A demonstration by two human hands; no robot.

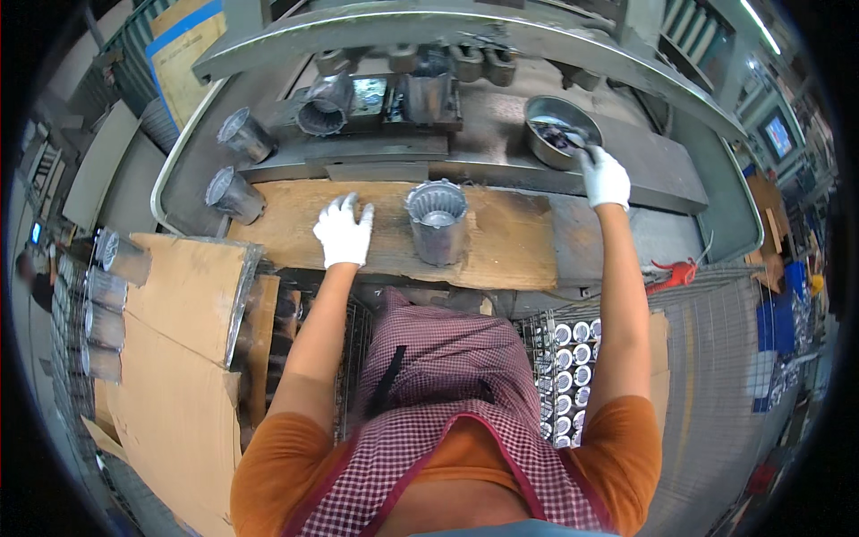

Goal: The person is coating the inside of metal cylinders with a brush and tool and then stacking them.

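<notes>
You're holding L hand (344, 231) spread by cup (438, 236), nr front edge of counter (583, 231); R hand (606, 179) hovering at bowl (548, 154), can't tell grip.

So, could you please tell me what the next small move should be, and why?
I would perhaps bring the left hand across to steady the metal cup: it stands unheld on the cardboard near that open hand, while the right hand is at the bowl.

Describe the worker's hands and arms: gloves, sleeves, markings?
Left hand and right hand wear matching white gloves ending around the wrist. Forearms are bare below short, plain orange sleeves. No cables or clear markings visible on either arm.
</notes>
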